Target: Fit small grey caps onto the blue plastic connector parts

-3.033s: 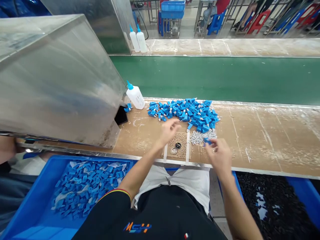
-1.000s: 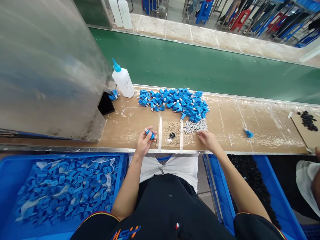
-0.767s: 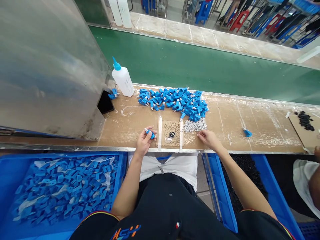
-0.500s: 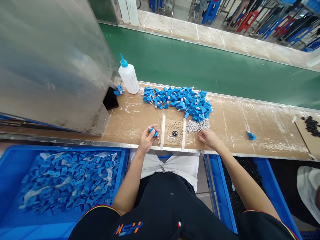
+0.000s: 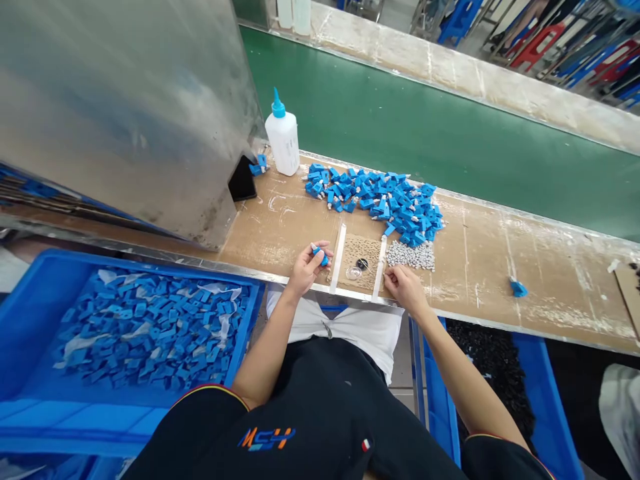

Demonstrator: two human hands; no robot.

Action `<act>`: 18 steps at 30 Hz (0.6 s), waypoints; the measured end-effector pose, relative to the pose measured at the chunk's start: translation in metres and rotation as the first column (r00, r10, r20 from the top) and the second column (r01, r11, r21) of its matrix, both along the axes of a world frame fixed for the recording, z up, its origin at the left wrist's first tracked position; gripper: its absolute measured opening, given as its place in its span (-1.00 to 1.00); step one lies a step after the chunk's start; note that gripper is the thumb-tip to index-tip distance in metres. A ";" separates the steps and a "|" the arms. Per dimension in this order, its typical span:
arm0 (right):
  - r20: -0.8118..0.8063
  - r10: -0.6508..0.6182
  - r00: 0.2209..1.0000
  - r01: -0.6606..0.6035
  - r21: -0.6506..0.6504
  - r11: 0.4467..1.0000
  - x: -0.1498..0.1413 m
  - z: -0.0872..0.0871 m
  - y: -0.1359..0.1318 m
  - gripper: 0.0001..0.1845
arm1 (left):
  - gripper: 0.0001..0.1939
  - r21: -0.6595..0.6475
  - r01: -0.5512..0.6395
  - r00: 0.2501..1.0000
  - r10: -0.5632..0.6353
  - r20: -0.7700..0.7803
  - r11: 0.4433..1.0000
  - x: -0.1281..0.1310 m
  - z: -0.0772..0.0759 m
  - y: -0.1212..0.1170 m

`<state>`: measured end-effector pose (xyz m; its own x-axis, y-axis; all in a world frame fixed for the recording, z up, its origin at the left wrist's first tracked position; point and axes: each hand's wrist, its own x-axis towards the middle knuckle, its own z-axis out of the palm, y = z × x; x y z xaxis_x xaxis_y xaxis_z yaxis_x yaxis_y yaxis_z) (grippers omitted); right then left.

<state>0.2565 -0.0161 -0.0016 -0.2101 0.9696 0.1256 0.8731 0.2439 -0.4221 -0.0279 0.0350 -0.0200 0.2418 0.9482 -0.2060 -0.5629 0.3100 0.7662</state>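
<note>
Off the bench's near left corner: a blue plastic crate (image 5: 150,267) holds a heap of blue plastic parts (image 5: 150,327) over scraps of clear film.

Left end of the bench (image 5: 270,220): a stainless steel hood (image 5: 125,120) stands at the back, with a black flat object (image 5: 243,179) at its foot. A few blue parts (image 5: 259,165) sit beside it, and a white glue bottle (image 5: 283,137) with a blue nozzle stands just right of them.

Left hand (image 5: 305,270): at the near edge, pinching one small blue part (image 5: 320,255). The part's long axis slants across the fingertips, pale tip up and left.

Centre of the bench: a loose pile of assembled blue parts (image 5: 373,203) lies toward the back edge. Below it, two pale tape strips (image 5: 338,249) flank a perforated brown patch (image 5: 361,250) carrying a small clear dish (image 5: 354,272) and a black round piece (image 5: 362,264).

Right hand (image 5: 407,290): apart from the left, with the patch between them. Its fingertips (image 5: 389,275) rest on the bench by the right strip, just below the small grey pieces (image 5: 410,255); the right hand is the nearer to these. Whether it holds one is hidden.

Right of the hands: one lone blue part (image 5: 519,288) lies near the bench's front edge, above a blue crate (image 5: 437,393) of black parts (image 5: 487,360).
</note>
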 end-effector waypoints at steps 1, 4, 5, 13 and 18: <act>0.001 0.007 1.000 -0.007 0.017 1.000 0.000 0.001 0.000 -0.83 | -0.51 0.002 -0.001 1.000 0.001 -0.002 1.000 0.000 -0.001 0.000; 0.003 0.028 1.000 -0.028 0.021 0.999 0.000 0.005 0.000 -0.83 | -0.53 0.012 0.000 1.000 0.000 0.004 1.000 0.000 -0.002 0.000; 0.003 0.030 1.000 -0.030 0.006 1.000 0.000 0.007 0.000 -0.82 | -0.53 0.014 0.000 1.000 -0.001 0.013 1.000 0.000 -0.003 0.000; -0.031 0.065 0.997 -0.069 -0.161 0.984 -0.013 0.038 0.011 -0.82 | -0.56 0.026 0.010 0.999 -0.012 0.040 1.000 0.000 -0.004 -0.001; 0.067 0.247 0.967 -0.238 -0.117 0.964 -0.048 0.061 0.021 -0.85 | -0.50 0.044 0.012 1.000 -0.013 0.020 0.999 0.001 -0.007 -0.001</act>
